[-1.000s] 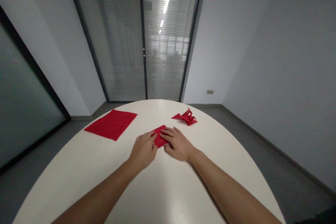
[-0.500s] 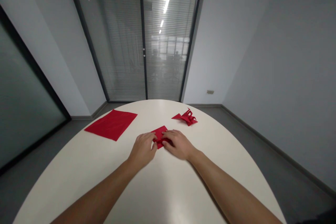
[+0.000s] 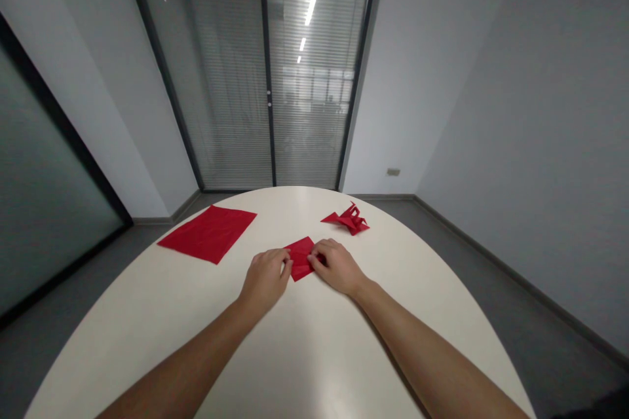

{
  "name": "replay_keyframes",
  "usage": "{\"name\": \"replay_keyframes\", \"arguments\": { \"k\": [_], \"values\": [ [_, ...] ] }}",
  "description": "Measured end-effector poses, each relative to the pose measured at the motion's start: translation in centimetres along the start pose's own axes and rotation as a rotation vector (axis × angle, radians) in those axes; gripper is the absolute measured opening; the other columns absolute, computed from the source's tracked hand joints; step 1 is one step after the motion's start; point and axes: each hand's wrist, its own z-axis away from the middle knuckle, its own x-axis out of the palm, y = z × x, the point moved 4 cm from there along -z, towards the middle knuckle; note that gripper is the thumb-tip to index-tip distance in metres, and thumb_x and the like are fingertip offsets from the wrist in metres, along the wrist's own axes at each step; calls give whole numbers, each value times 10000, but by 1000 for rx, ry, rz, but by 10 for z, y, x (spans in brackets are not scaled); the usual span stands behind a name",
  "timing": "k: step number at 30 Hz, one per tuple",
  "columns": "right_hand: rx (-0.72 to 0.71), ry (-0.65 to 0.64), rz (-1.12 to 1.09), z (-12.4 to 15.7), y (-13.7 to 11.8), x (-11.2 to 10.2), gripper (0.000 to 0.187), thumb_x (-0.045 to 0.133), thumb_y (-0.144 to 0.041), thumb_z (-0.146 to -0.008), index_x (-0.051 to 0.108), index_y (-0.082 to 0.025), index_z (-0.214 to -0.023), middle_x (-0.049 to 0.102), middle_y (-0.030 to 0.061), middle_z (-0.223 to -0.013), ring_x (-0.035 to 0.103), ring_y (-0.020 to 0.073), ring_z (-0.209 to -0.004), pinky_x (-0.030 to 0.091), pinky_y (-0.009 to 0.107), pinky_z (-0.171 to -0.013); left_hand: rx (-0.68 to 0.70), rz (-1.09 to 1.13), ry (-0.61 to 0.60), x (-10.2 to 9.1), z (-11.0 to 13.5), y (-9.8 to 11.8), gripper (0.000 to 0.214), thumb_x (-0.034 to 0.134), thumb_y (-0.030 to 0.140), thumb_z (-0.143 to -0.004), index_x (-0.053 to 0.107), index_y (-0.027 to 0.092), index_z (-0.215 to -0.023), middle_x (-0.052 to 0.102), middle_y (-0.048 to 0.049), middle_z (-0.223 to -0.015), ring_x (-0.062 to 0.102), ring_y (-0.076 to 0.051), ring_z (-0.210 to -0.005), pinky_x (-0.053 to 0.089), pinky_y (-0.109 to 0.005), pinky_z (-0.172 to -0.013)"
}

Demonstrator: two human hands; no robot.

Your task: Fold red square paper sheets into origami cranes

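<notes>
A small piece of folded red paper (image 3: 300, 258) lies on the white table between my hands, with a crease running across its near part. At its left edge, my left hand (image 3: 269, 273) pinches the paper between thumb and forefinger. My right hand (image 3: 337, 266) is closed on the right edge, the fingertips and thumb together over the paper. Both hands hide the paper's side corners. Beyond my right hand sits a folded red paper crane (image 3: 350, 220), and farther left is a flat sheet of red paper (image 3: 210, 234) with faint creases.
The round white table (image 3: 393, 340) has its curved far edge just behind the crane and the sheet. Past it stand a glass partition with blinds (image 3: 309, 137) and grey-white walls (image 3: 393, 78). A wall socket (image 3: 393, 172) is low on the right.
My right hand has drawn slightly to the right and its fingers have closed at the edge. My left fingers have pulled in too, leaving more of the folded paper showing.
</notes>
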Motion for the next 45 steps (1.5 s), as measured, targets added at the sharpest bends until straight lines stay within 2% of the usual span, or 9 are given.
{"name": "replay_keyframes", "arguments": {
  "k": [4, 9, 17, 23, 26, 29, 35, 41, 45],
  "values": [
    [-16, -7, -24, 0, 1, 1, 90, 589, -218, -932, 674, -187, -929, 698, 47, -902, 591, 201, -868, 428, 328, -822, -28, -12, 3, 1, 0, -3, 96, 539, 166, -931, 629, 199, -923, 737, -70, -1018, 678, -242, -978, 483, -389, -904],
    [-61, -15, -48, 1, -1, 0, 211, 579, -157, -897, 673, -203, -1080, 718, 45, -994, 604, 212, -917, 426, 341, -862, -44, -15, 7, 2, 1, -5, 193, 550, 157, -932, 576, 188, -1121, 720, -80, -1074, 664, -253, -1003, 481, -401, -916],
    [-42, 0, -13, 1, -3, -1, 96, 611, -147, -788, 639, -189, -869, 668, 52, -898, 569, 217, -874, 427, 338, -823, -56, 31, 23, 0, 0, -6, 196, 519, 112, -935, 585, 200, -1097, 725, -66, -1060, 670, -239, -976, 486, -382, -909],
    [-32, 16, -18, 2, -2, 0, 71, 625, -144, -756, 582, -199, -768, 674, 81, -1063, 578, 240, -995, 432, 357, -899, -43, 57, 41, 1, 1, -6, 225, 539, 136, -913, 596, 186, -1124, 723, -82, -1059, 662, -253, -989, 481, -423, -950],
    [-32, 6, -12, 2, -1, 0, 92, 650, -146, -739, 582, -202, -766, 673, 86, -1104, 579, 250, -1028, 435, 365, -917, -42, 57, 21, 3, 1, -6, 150, 559, 161, -903, 633, 196, -1029, 724, -75, -1054, 656, -255, -1014, 443, -459, -1025],
    [-27, 23, -9, 2, 1, 0, 70, 650, -148, -771, 610, -199, -798, 675, 84, -1107, 582, 247, -1031, 441, 362, -911, -58, 42, 7, 4, 1, -7, 124, 531, 165, -916, 640, 200, -964, 726, -66, -1030, 661, -247, -983, 408, -499, -1063],
    [8, 39, -14, 1, 4, -3, 79, 589, -237, -936, 658, -203, -920, 691, 42, -891, 602, 212, -876, 432, 337, -823, -23, 59, 37, 2, 0, -7, 172, 516, 138, -917, 639, 210, -1013, 728, -69, -1069, 655, -244, -1019, 394, -490, -1081],
    [36, 73, -37, 2, 8, -4, 122, 589, -274, -964, 675, -214, -1025, 711, 45, -987, 625, 203, -928, 445, 323, -851, -91, 124, 68, -3, -1, -8, 129, 493, 182, -951, 614, 216, -981, 716, -55, -950, 664, -231, -913, 505, -348, -829],
    [34, 91, -53, 1, 9, -6, 97, 616, -232, -938, 689, -213, -1000, 719, 44, -992, 631, 210, -942, 457, 327, -859, -151, 203, 100, -4, 0, -12, 122, 486, 208, -961, 596, 221, -1012, 717, -43, -942, 676, -217, -862, 502, -320, -769]
  ]
}}
